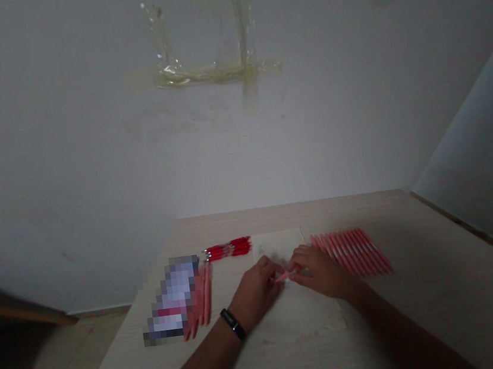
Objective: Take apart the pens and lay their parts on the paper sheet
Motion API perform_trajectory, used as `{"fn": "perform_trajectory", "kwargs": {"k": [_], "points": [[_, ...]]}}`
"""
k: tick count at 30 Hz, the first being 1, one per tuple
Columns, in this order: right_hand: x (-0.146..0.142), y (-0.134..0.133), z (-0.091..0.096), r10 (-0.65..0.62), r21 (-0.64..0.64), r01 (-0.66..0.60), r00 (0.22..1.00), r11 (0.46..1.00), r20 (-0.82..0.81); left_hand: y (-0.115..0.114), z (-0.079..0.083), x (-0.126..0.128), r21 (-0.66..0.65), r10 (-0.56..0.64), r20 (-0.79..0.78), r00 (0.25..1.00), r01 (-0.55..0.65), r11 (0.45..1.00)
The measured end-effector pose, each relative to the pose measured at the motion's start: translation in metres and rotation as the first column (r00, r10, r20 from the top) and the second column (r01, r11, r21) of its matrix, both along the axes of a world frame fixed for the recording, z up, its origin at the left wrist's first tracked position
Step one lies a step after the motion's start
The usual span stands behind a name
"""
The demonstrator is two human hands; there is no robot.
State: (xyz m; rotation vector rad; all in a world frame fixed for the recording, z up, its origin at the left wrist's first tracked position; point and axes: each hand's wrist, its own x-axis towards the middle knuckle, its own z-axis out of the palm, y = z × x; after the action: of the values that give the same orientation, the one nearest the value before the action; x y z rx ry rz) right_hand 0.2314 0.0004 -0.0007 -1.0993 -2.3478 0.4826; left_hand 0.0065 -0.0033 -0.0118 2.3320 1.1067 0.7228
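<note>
Pink is what I'm pinching: one pen barrel (282,276), held at the fingertips between my left hand (255,294) and right hand (320,272). Both hands are drawn in narrow and close together, with the barrel mostly hidden by my fingers and only its pointed end showing. They are over a sheet of white paper (307,312) lying on the pale wood bench (439,256). A black wristband (233,324) circles my left wrist.

To my right, just beside the paper, more pink barrels (351,253) lie side by side in a slanted row. To my left, a small bunch of pink barrels (200,301) lies beside a packet (173,298), which is too blurred to read. Beyond them, near the paper's top left corner, is a bundle of red pen parts (227,248) with silver bits at one end. Strips of tape (215,73) are stuck on the grey wall (65,141) ahead of me.
</note>
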Motion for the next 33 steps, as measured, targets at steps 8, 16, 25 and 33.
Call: {"fn": "perform_trajectory", "kwargs": {"k": [8, 16, 25, 33], "points": [[0.000, -0.002, -0.004, 0.033, -0.046, -0.029, 0.995, 0.999, 0.089, 0.001, 0.002, 0.000, -0.037, -0.045, 0.012, 0.999, 0.045, 0.998], [-0.001, -0.003, -0.005, 0.040, -0.053, -0.034, 0.992, 0.998, 0.116, 0.000, 0.003, 0.001, -0.039, -0.102, 0.063, 0.993, 0.104, 0.994], [0.000, -0.002, 0.000, 0.036, -0.019, -0.034, 0.992, 0.999, 0.120, -0.002, 0.009, 0.001, -0.038, -0.088, 0.029, 0.996, 0.089, 0.995], [0.003, 0.006, -0.005, -0.121, 0.080, 0.117, 0.992, 0.990, 0.039, 0.000, 0.010, -0.002, -0.050, 0.132, -0.027, 0.991, -0.134, 0.990]]}}
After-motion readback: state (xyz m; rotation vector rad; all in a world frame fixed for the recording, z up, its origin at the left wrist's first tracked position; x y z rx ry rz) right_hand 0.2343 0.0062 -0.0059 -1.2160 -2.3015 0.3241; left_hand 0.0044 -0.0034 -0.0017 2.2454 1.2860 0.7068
